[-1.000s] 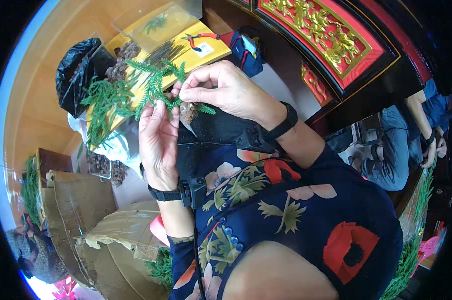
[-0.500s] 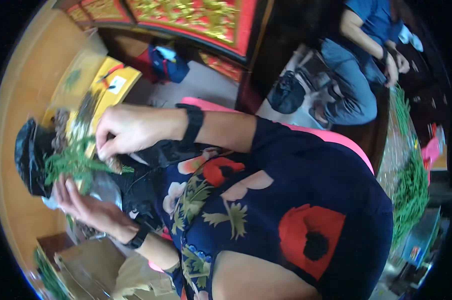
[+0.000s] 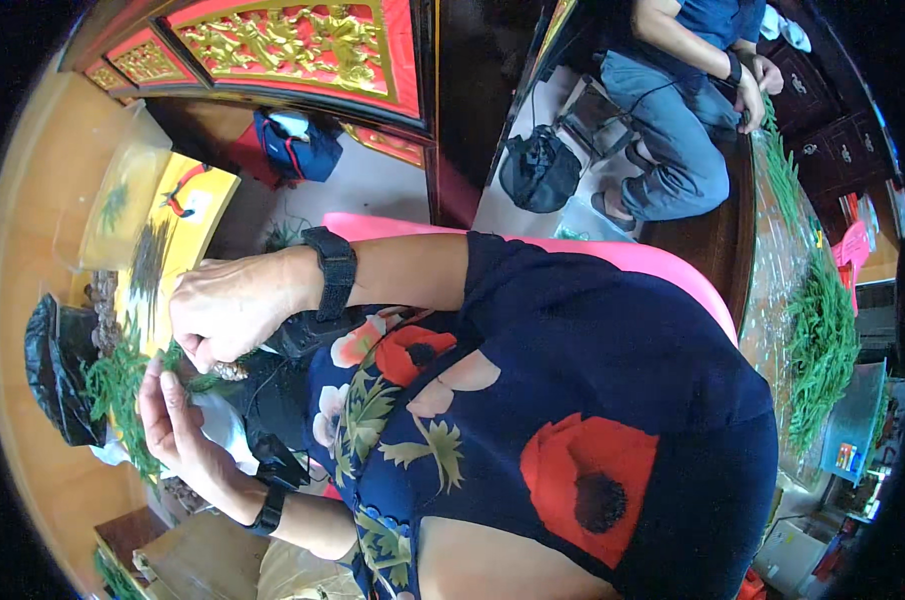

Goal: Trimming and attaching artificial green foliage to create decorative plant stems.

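My right hand (image 3: 228, 305), with a black watch on its wrist, is curled with fingertips pinched on a bunch of green feathery sprigs (image 3: 123, 385). Just below it my left hand (image 3: 178, 425), wearing a black wristband, holds its fingers nearly straight against the same bunch, thumb pressed to it. A small brown cone (image 3: 230, 371) shows between the two hands, under the right fingers. The hands work over a yellow board (image 3: 188, 225) on the wooden table (image 3: 43, 230). My dark floral top fills the middle of the view.
A black bag (image 3: 58, 375) lies beside the sprigs, and a clear plastic box (image 3: 113, 205) and red-handled snips (image 3: 180, 203) rest near the yellow board. A carved red-and-gold panel (image 3: 303, 45) stands behind. Another person in blue (image 3: 673, 110) sits by a long table with more greenery (image 3: 823, 340).
The view has swung and tilted, so the table now sits at the left edge. Both hands have stayed together on the sprigs, the right hand still above the left.
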Demonstrator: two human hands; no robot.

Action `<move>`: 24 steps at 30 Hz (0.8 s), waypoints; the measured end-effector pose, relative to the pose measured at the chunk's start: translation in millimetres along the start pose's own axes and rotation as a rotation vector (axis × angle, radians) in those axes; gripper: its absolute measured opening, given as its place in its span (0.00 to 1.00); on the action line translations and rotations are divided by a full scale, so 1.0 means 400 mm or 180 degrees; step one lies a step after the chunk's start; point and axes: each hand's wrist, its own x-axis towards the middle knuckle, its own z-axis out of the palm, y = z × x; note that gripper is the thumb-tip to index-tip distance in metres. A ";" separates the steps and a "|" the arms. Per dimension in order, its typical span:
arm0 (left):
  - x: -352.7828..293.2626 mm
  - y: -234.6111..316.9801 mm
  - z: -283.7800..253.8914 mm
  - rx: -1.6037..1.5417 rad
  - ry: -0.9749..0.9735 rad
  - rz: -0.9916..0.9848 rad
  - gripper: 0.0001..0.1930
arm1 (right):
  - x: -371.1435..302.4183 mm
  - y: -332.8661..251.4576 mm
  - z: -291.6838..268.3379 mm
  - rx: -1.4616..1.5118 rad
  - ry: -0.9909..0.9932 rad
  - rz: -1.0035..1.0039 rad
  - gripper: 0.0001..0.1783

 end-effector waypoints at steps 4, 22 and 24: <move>-0.008 0.021 0.008 -0.0198 -0.0025 -0.0299 0.13 | 0.009 0.001 0.009 -0.0209 -0.0134 0.0053 0.10; 0.011 -0.019 0.049 -0.1596 -0.0095 -0.0261 0.09 | 0.005 0.014 -0.009 -0.0813 0.0492 0.0593 0.08; 0.011 -0.017 0.053 -0.1735 -0.0079 -0.0306 0.09 | 0.009 0.024 0.001 -0.0830 0.0537 0.0579 0.08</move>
